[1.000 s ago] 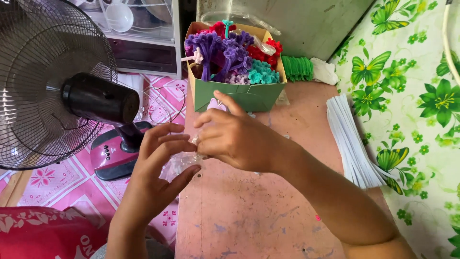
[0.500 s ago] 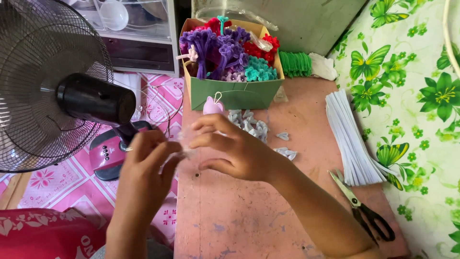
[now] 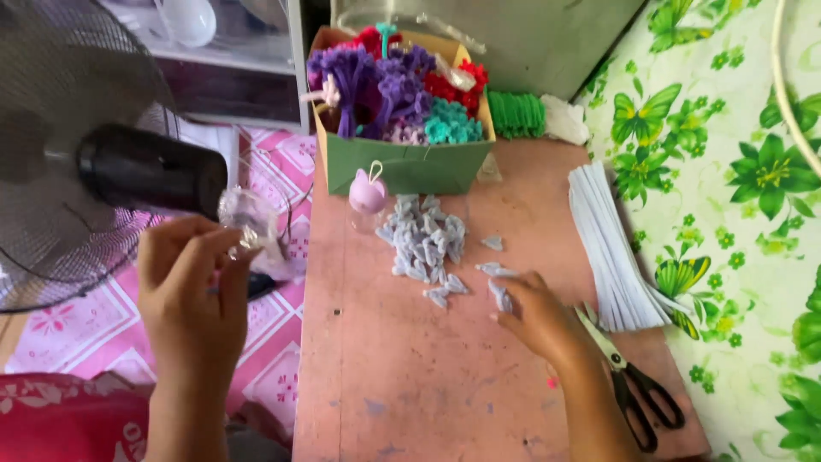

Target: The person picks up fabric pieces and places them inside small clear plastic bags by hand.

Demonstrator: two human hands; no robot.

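My left hand (image 3: 192, 295) is raised over the pink floor mat, left of the low table, and pinches a small clear plastic bag (image 3: 248, 222). My right hand (image 3: 539, 316) rests on the brown table top (image 3: 410, 376) with its fingertips on a few loose pale grey-blue pieces (image 3: 496, 282). A heap of the same small pieces (image 3: 423, 244) lies just beyond the fingers. A small lilac ornament with a loop (image 3: 368, 190) stands in front of the green box.
A green box (image 3: 402, 167) full of purple, red and teal fuzzy flowers sits at the table's far edge. White strips (image 3: 607, 248) and scissors (image 3: 633, 381) lie to the right. A standing fan (image 3: 94, 171) is at left. Floral cloth (image 3: 744, 214) covers the right side.
My hands, together over the table a second ago, have parted. The left hand carried the clear bag off to the left; the right moved down to the loose pieces, uncovering the heap.
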